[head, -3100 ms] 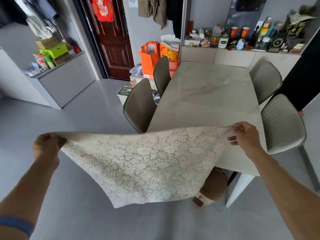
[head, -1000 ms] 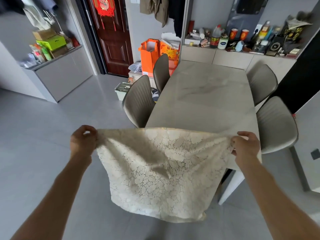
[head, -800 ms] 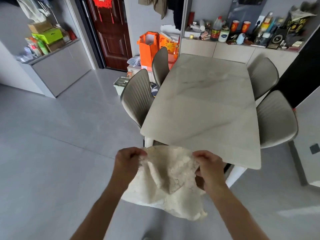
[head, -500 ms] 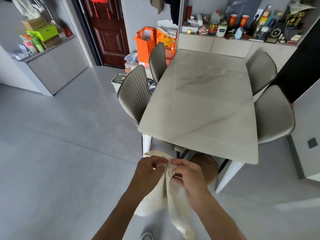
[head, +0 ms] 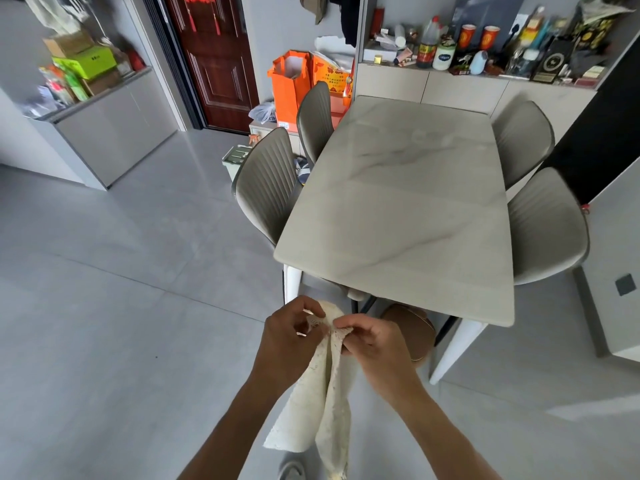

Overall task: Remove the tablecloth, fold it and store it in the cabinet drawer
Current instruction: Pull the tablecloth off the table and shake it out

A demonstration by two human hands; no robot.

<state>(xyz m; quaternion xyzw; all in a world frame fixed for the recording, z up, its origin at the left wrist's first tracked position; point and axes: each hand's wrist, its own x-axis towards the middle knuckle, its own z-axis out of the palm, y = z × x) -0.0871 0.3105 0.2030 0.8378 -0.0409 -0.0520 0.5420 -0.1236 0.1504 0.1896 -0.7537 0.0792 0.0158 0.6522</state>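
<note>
The cream lace tablecloth [head: 320, 407] hangs folded in a narrow strip in front of me, off the bare marble table [head: 408, 216]. My left hand [head: 289, 336] and my right hand [head: 372, 341] meet at its top edge, both pinching the gathered corners together. The cloth's lower end drops toward the floor near my shoe [head: 291, 471]. A low grey cabinet [head: 114, 123] stands at the far left, and a light sideboard [head: 474, 93] runs behind the table; no drawer front is clearly visible.
Four grey chairs surround the table, two on the left [head: 270, 188] and two on the right [head: 547, 226]. A brown round stool [head: 414, 329] sits under the table's near end. Orange bags [head: 291, 84] stand by the dark red door [head: 214, 60]. Grey floor spreads to my left.
My hands came together from wide apart, folding the spread cloth in half into a hanging strip. I have stepped back from the table, and the cloth now hangs lower.
</note>
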